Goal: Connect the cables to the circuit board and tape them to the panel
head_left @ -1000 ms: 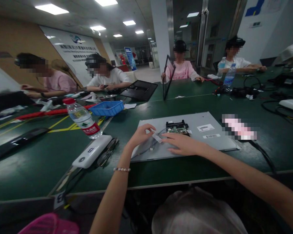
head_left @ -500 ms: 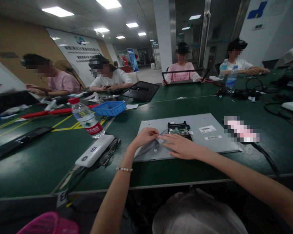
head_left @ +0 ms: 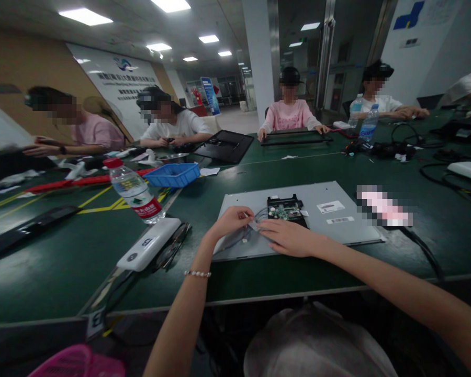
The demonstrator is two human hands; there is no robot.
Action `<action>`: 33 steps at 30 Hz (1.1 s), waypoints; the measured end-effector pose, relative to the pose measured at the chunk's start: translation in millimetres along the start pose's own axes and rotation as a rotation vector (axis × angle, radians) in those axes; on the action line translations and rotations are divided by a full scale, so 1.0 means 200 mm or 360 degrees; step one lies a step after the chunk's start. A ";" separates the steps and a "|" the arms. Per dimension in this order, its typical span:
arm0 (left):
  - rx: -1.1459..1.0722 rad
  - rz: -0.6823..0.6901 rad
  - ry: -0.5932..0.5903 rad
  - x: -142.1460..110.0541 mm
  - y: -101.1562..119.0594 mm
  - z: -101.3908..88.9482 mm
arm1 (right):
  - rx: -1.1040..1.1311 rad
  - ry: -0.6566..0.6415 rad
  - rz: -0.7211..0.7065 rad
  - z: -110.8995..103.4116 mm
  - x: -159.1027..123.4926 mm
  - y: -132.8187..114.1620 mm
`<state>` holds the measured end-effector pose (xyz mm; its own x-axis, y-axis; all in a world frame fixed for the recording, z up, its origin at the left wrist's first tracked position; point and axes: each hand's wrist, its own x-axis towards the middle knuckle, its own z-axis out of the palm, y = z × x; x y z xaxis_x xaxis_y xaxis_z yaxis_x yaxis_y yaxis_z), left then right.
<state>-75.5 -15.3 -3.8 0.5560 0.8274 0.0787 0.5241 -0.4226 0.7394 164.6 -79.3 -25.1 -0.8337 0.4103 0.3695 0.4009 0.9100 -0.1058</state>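
Note:
A flat grey metal display panel [head_left: 255, 196] lies on the green table in front of me, with a green circuit board in a black bracket [head_left: 286, 209] at its middle. Thin grey cables [head_left: 235, 238] run from the board toward the panel's left side. My left hand [head_left: 233, 221] is over the panel's left part, thumb and fingers pinched on a small whitish, translucent strip [head_left: 254, 225]. From the right, my right hand [head_left: 286, 236] reaches in below the board, fingers stretched out and thumb apart. Its fingertips are at the strip's right edge.
Left of the panel are a white power bank [head_left: 149, 243], glasses [head_left: 172, 246], a red-capped water bottle [head_left: 135, 191] and a blue tray [head_left: 172, 174]. A pixelated pink object [head_left: 384, 205] with a black cable lies right. Across the table a person holds a black frame [head_left: 294, 139].
My hands stay at the strip with only slight finger movement. Across the table, the person has lowered the black frame toward the tabletop. The whole view has shifted slightly.

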 end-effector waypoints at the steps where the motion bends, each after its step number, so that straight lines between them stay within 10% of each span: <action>1: 0.0009 -0.0003 0.0001 0.00 0.00 0.00 | -0.0010 0.0001 -0.0010 0.00 0.00 0.00; 33: 0.0118 0.0007 -0.0054 0.01 -0.02 -0.01 | -0.0029 -0.0042 0.0018 -0.01 0.00 0.00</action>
<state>-76.5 -10.9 -5.7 0.5796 0.8129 0.0581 0.5673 -0.4536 0.6873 165.5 -79.8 -23.3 -0.8387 0.4223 0.3438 0.4171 0.9041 -0.0929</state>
